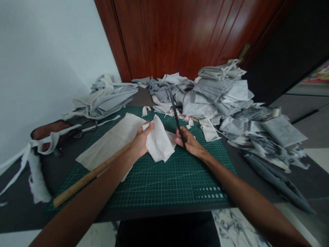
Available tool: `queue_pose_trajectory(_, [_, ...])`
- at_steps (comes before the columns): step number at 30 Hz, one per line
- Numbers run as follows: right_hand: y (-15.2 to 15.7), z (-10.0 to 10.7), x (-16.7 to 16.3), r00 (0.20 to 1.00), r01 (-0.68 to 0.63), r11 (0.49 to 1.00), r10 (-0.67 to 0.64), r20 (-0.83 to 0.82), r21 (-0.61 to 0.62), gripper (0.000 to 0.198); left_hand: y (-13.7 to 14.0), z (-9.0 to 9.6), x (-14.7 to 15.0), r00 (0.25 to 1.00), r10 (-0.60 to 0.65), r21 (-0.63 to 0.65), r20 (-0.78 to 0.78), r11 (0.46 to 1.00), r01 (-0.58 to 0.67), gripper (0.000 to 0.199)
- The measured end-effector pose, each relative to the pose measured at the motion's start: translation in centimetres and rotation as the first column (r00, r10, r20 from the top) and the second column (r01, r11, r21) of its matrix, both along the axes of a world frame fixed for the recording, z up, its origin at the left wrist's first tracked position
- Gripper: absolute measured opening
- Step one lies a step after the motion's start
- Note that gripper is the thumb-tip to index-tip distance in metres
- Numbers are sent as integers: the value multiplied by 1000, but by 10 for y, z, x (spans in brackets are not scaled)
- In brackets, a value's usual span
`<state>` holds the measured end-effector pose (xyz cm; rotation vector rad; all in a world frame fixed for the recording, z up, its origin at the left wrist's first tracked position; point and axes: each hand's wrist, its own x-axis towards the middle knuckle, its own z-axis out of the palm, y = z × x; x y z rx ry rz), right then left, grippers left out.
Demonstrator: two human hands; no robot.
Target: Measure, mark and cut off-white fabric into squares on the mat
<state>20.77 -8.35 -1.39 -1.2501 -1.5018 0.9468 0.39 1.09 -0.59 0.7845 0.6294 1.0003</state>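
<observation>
My left hand pinches a small piece of pale cloth between thumb and fingers, raised over the green cutting mat. My right hand is closed around the lower end of long black scissors. They appear edge-on, tip pointing up and away, so their handles are mostly hidden. A larger pale fabric sheet lies flat on the mat to the left, partly under my left arm. Across its near edge rests a wooden ruler.
Heaped grey fabric covers the table's back right, with more scraps along the right side. Another fabric pile stands against the left wall. A brown pouch and a pale cloth roll lie at left. A wooden door rises behind.
</observation>
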Motion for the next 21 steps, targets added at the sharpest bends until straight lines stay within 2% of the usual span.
queue_pose_trajectory(4, [-6,5,-1,975,-218,976,217,-55,-18,67,-1,3,-2,997,63,116,-52,992,-57,47])
queue_pose_trajectory(8, [-9,8,-3,936,-351,936,350,-35,-31,72,0,3,-1,965,225,196,-135,961,-196,47])
queue_pose_trajectory(12, [-9,10,-6,938,-344,939,344,31,-17,73,6,1,-4,949,277,291,-150,930,-226,52])
queue_pose_trajectory(17, [-12,15,-5,952,-282,959,283,116,-23,69,14,0,-9,875,455,462,-165,820,-339,53])
queue_pose_trajectory(21, [-13,16,-4,944,-286,957,290,160,-48,66,14,2,-12,863,479,542,-159,773,-329,50])
